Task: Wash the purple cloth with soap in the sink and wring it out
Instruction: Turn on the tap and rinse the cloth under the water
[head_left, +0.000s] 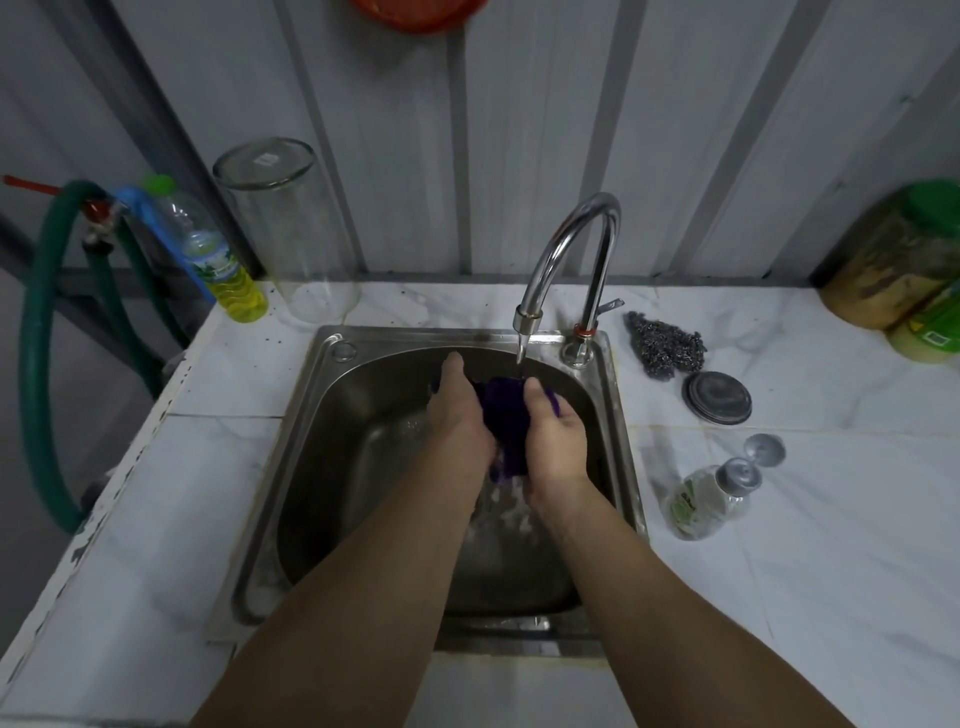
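The purple cloth (506, 421) is bunched between both hands over the steel sink (332, 415). My left hand (457, 410) grips its left side and my right hand (553, 436) grips its right side. A thin stream of water runs from the chrome tap (563, 260) onto the top of the cloth. Water and foam splash in the basin below my wrists. A small soap bottle (701, 501) lies on its side on the counter right of the sink, its flip cap open.
On the white tiled counter right of the sink lie a steel scourer (667, 345) and a round metal lid (717, 398). Back left stand a tall glass jar (291, 228) and a yellow liquid bottle (223, 260); a green hose (41, 364) hangs beside them. Large jars (898, 260) stand far right.
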